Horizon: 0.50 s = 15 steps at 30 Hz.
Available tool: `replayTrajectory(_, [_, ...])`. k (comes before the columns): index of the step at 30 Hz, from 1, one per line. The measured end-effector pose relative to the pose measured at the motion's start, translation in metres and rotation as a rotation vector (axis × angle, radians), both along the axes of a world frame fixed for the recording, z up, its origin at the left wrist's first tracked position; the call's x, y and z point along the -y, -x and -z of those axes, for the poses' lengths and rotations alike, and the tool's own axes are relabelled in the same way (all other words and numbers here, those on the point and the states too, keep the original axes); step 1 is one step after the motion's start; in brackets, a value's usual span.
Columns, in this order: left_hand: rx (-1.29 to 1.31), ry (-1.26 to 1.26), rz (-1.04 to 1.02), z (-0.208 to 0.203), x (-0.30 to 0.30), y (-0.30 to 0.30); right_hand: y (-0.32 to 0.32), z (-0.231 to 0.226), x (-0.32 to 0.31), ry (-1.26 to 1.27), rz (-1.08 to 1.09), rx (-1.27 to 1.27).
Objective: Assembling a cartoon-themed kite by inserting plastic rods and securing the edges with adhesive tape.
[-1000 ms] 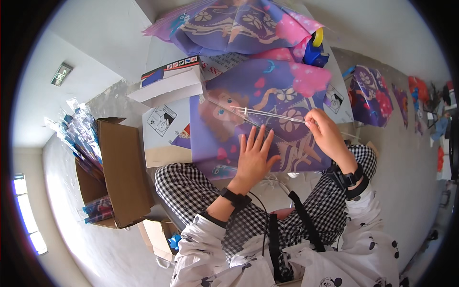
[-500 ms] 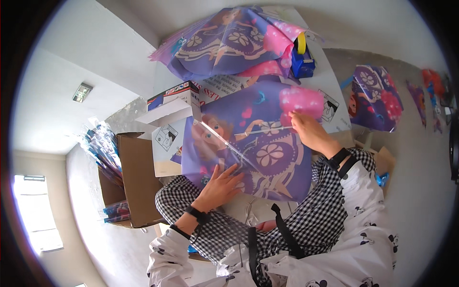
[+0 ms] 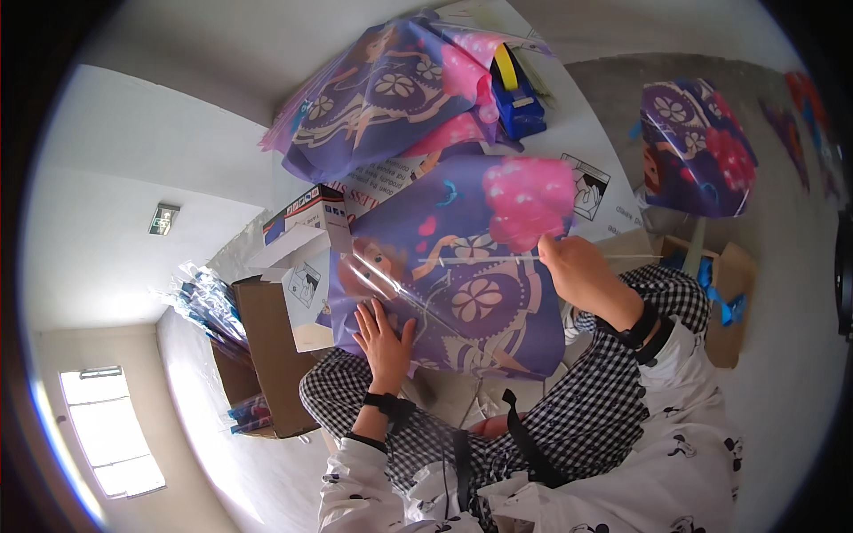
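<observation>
Tape dispenser [image 3: 518, 93] behind kite [image 3: 462, 284], box [image 3: 306, 266] left.

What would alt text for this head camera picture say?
A seated person's left hand presses flat on a purple printed kite across their lap while the right hand pinches a thin clear rod lying over it. A blue tape dispenser sits beyond.

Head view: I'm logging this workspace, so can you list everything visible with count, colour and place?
Purple-and-pink printed plastic kite: one, on the lap, under both hands.
Thin white rod: one, across the kite, in the right hand's grip.
Matching purple kites: a stack, on the table beyond.
Blue tape dispenser: one, on the table.
Brown cardboard box: one, left of the knees.
Finished purple kite: one, far right.
Left hand: flat on the kite.
Right hand: pinching the rod.
</observation>
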<state>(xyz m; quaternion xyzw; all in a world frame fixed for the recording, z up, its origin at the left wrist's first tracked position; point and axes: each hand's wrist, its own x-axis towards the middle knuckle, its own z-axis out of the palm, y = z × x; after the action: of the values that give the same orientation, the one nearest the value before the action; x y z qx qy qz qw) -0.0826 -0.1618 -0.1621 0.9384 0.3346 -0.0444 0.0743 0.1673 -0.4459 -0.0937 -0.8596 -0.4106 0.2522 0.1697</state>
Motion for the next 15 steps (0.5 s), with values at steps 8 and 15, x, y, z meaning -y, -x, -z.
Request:
replayTrajectory(8, [-0.075,0.067,0.155,-0.014,-0.002,0.019,-0.055,0.06,-0.027,-0.539,0.108,0.611])
replayTrajectory(15, [-0.043,0.139,0.212,-0.025,-0.006,0.028,-0.078,0.077,-0.043,-0.472,0.179,0.618])
